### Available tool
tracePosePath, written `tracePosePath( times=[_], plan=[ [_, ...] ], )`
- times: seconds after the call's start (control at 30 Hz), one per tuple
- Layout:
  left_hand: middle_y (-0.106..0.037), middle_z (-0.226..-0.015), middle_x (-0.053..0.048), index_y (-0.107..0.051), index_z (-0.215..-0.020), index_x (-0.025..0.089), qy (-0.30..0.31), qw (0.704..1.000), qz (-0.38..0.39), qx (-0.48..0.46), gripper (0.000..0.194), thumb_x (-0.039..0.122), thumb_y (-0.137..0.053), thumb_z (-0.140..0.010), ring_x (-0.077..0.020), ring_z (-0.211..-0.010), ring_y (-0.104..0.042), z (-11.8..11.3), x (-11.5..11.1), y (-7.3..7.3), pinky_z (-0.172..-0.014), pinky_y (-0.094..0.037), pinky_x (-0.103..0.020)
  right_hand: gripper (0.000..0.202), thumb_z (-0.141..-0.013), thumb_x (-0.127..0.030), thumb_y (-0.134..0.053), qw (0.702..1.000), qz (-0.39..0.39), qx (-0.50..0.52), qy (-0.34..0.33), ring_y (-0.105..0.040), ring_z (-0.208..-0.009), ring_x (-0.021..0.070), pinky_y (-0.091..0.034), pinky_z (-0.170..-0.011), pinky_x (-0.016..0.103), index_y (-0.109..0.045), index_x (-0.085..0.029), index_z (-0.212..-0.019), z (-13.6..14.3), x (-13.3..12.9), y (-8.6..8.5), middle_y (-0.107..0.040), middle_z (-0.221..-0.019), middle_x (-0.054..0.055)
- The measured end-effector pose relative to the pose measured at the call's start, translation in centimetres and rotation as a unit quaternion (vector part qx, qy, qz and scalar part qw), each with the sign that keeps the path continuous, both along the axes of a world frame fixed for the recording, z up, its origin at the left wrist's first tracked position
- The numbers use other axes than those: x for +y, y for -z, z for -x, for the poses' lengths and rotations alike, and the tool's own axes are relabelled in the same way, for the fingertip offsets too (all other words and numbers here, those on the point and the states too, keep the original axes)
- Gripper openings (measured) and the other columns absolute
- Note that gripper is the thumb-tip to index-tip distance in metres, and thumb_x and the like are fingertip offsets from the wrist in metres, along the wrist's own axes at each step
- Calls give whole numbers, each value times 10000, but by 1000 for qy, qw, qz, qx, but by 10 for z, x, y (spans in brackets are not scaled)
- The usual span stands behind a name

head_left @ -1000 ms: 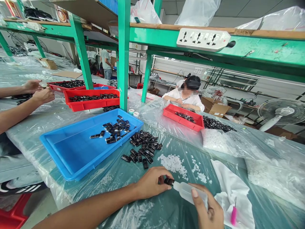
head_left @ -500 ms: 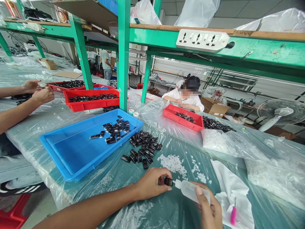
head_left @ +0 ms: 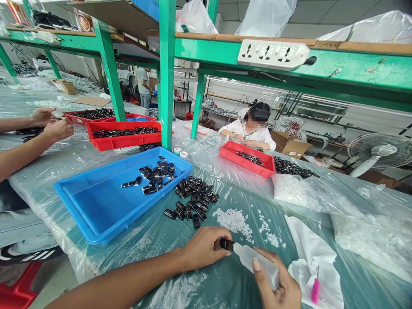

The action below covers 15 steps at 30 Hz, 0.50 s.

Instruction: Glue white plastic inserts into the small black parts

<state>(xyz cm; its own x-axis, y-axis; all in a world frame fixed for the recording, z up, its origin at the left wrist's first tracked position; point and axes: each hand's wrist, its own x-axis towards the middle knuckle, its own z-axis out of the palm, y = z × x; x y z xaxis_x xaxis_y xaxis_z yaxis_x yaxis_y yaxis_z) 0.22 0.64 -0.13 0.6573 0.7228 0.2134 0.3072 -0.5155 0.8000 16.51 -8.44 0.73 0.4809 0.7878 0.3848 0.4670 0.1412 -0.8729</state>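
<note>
Between the thumb and fingers of my left hand [head_left: 206,246] is a small black plastic part [head_left: 226,244]. My right hand [head_left: 278,279] grips a translucent squeeze bottle [head_left: 257,262], its nozzle pointing left at the black part's end; I cannot tell whether the tip touches or enters it. Just beyond my hands lie a scatter of small white pieces [head_left: 234,221] and a heap of similar black parts [head_left: 196,195]. More black parts sit at the right end of the blue tray [head_left: 96,206].
A white cloth [head_left: 317,257] with a pink-handled tool [head_left: 315,291] lies at the right. Red trays [head_left: 247,159] stand farther back, and a green post [head_left: 166,86] rises behind the blue tray. At the left are a co-worker's hands [head_left: 58,124]; another person [head_left: 249,128] sits opposite.
The squeeze bottle has shifted slightly left and tilted more steeply, its nozzle nearer the black part. My right-hand fingers have moved along the bottle. My left hand stays nearly in place.
</note>
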Motion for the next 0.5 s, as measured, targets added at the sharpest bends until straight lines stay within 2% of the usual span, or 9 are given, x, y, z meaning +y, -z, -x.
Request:
tracePosePath(
  times=[0.17, 0.27, 0.37, 0.5],
  plan=[
    [-631, -936, -17, -613, -986, 214, 1, 1000, 18, -10, 231, 294, -646, -772, -126, -690, -566, 1, 0, 2, -575, -421, -187, 366, -687, -529, -623, 999, 40, 36, 2, -606, -757, 208, -452, -605, 229, -655, -184, -805, -2, 0, 0, -665, -797, 56],
    [-625, -991, -38, -616, -1071, 227, 20, 999, 25, -18, 270, 270, -609, -804, -141, -751, -593, 2, 0, 2, -634, -452, -200, 396, -679, -545, -625, 997, 56, 55, 6, -611, -730, 208, -458, -562, 226, -652, -179, -828, -3, 1, 0, -670, -799, 64],
    [-632, -983, -48, -638, -1063, 218, 35, 999, 15, -26, 236, 228, -541, -848, -149, -805, -599, 2, 0, 2, -706, -465, -213, 404, -680, -544, -627, 997, 58, 57, 0, -609, -718, 206, -456, -540, 221, -646, -175, -841, -4, 1, 0, -669, -803, 70],
    [-644, -945, -42, -661, -1015, 208, 20, 1000, 4, -24, 204, 237, -563, -838, -147, -789, -601, 1, 1, 4, -688, -466, -207, 386, -685, -535, -624, 998, 51, 32, 1, -604, -721, 199, -459, -566, 220, -656, -172, -813, -5, 0, 0, -661, -800, 68]
  ],
)
